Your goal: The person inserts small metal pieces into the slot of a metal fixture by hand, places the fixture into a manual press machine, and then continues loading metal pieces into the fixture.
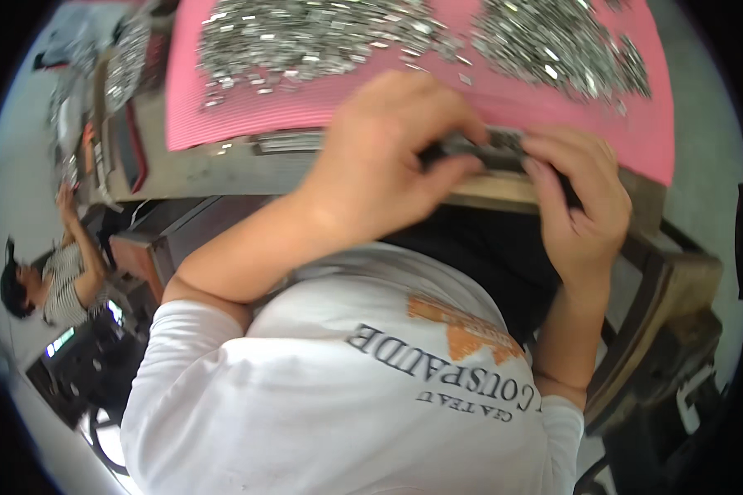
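Observation:
My left hand [388, 153], slightly blurred, curls its thumb and fingertips around the left end of a dark grey metal bar [497, 155] at the near edge of the table. At the bar's right end, my right hand [582, 177] pinches with thumb and fingers. Part of the bar is hidden by the fingers, and its exact kind is unclear. Beyond my hands, a pink ribbed mat [191, 107] carries two heaps of small shiny metal pieces, one wide heap [305, 41] at the left and another heap [553, 49] at the right.
Thin metal strips [287, 142] lie beside my left wrist on the wooden table [198, 175]. Bags of shiny parts [130, 62] and a red-edged dark tool [130, 148] are at the left. Another person [70, 276] works further left. A wooden frame [677, 289] stands at the right.

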Available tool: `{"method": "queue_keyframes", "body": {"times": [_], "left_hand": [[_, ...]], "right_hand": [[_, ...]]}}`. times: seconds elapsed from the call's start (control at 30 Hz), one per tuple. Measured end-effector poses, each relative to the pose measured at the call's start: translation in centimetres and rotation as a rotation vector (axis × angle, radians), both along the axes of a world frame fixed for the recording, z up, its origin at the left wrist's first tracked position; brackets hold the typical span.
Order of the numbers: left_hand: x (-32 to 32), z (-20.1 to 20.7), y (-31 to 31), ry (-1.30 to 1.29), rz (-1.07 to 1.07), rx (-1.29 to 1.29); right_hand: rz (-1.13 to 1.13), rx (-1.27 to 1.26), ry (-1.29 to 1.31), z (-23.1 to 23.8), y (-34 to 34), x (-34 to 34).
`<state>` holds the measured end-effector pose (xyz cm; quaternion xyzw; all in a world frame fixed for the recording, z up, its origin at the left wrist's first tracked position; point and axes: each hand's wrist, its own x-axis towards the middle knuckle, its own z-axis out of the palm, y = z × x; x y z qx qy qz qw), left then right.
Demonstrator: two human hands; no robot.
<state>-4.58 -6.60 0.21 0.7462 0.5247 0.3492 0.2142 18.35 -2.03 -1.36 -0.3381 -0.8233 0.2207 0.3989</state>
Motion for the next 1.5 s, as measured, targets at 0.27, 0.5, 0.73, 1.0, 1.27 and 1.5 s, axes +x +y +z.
{"method": "queue_keyframes", "body": {"times": [0.27, 0.5, 0.73, 1.0, 1.27, 1.5], "left_hand": [[-6.5, 0.0, -0.8, 0.140, 0.246, 0.299], [-14.4, -0.1, -1.3, 0.384, 0.419, 0.471], [-14.9, -1.3, -2.0, 0.340, 0.330, 0.328], [-15.4, -2.6, -1.8, 0.359, 0.398, 0.354], [-15.4, -2.9, -2.6, 0.317, 0.432, 0.370], [-15.3, -3.4, -2.8, 0.243, 0.488, 0.392]], "right_hand": [[0.037, -0.042, -0.126, 1.8, 0.2, -0.1], [0.153, 0.073, -0.209, 3.9, 1.2, -4.3], [0.305, 0.147, -0.271, 4.2, 1.5, -10.2], [0.396, 0.194, -0.314, 3.5, 2.3, -14.8], [0.387, 0.292, -0.388, 2.8, 4.3, -18.5], [0.320, 0.375, -0.348, 1.7, 4.5, -20.4]]}}
